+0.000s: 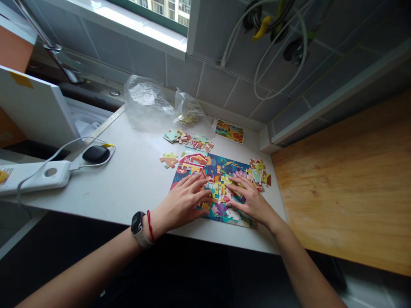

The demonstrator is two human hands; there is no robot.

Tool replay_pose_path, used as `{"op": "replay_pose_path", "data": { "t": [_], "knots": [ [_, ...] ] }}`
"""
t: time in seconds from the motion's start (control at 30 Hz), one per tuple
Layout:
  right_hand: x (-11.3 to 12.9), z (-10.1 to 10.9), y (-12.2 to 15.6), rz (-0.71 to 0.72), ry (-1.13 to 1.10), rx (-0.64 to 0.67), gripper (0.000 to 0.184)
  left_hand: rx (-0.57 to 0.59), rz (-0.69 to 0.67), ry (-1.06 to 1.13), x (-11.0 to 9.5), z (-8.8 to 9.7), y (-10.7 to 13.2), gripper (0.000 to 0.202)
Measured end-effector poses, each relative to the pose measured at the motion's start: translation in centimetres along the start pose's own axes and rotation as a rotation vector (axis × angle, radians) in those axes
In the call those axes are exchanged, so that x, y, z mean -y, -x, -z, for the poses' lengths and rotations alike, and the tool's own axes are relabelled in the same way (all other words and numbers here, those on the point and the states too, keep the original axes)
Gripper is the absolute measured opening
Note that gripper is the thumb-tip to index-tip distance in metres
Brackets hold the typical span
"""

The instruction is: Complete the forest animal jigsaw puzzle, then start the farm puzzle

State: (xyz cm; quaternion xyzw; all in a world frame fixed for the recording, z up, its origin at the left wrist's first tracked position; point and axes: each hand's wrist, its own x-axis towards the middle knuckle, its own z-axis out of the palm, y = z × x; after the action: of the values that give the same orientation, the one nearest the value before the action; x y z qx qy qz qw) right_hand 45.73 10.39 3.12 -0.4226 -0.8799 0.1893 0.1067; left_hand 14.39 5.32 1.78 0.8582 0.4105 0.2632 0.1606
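A colourful jigsaw puzzle (pixel 221 216) lies flat near the front edge of the white counter. My left hand (pixel 185 199) rests over its left part, fingers spread and pointing right. Over the right part is my right hand (pixel 252 197), its fingers apart and reaching left. I see nothing held in either hand, though the palms hide some of the puzzle. Loose jigsaw pieces (pixel 169 160) lie to its left, a pile of more pieces (pixel 188 139) sits behind it, and further pieces (pixel 261 174) are at its right edge. A picture card (pixel 229 130) lies at the back.
Clear plastic bags (pixel 147 105) stand against the tiled wall. A white power strip (pixel 35 177) with a cable and a black rounded device (pixel 95 154) are on the left. A wooden board (pixel 346 184) borders the counter on the right. White cables (pixel 279 64) hang from the wall.
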Motion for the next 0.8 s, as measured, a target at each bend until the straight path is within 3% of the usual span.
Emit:
{"op": "replay_pose_path", "data": {
  "t": [0.27,0.8],
  "knots": [
    [-0.5,-0.5,-0.3,-0.016,-0.057,0.003,0.072,0.035,0.001,-0.002,0.8,-1.5,-0.8,0.035],
    [-0.2,-0.8,-0.3,-0.136,-0.248,0.001,0.067,0.068,0.008,-0.043,0.6,-1.0,-0.9,0.031]
  ]
}}
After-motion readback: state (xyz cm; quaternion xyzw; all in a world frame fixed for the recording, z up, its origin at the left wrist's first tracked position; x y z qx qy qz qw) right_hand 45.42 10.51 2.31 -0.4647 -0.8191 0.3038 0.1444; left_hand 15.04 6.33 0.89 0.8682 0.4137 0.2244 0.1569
